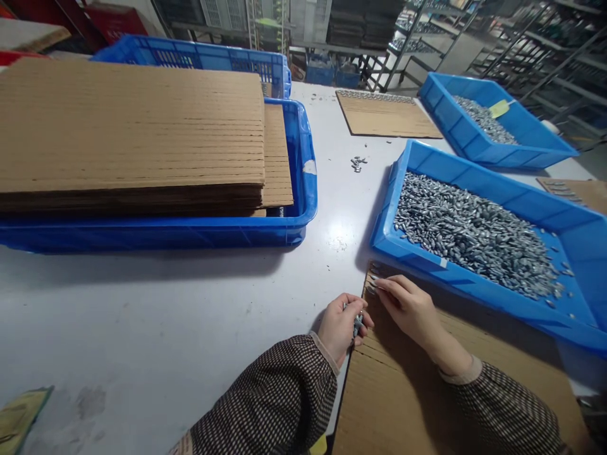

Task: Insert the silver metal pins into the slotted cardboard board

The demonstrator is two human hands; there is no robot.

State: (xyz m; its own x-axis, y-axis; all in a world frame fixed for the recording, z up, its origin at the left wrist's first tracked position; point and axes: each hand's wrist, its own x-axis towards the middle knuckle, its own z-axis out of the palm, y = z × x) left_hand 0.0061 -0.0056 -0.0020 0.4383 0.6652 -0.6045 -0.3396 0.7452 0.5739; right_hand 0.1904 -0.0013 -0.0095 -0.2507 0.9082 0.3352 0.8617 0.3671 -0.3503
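At table's near edge | left hand (342, 323) curled around small metal pieces (356, 323) | right hand (406, 306) fingertips pinch one, probably, onto cardboard sheet (403, 392) | few placed, tray (588, 240) still heaped.

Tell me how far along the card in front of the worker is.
Done: only a few metal pieces stand at the top left corner of the near cardboard sheet. In hand: the left hand holds a small bunch of pieces, and the right hand has its fingers at that corner. Left: nearly all the sheet is bare, and the blue tray beside it holds a large heap.
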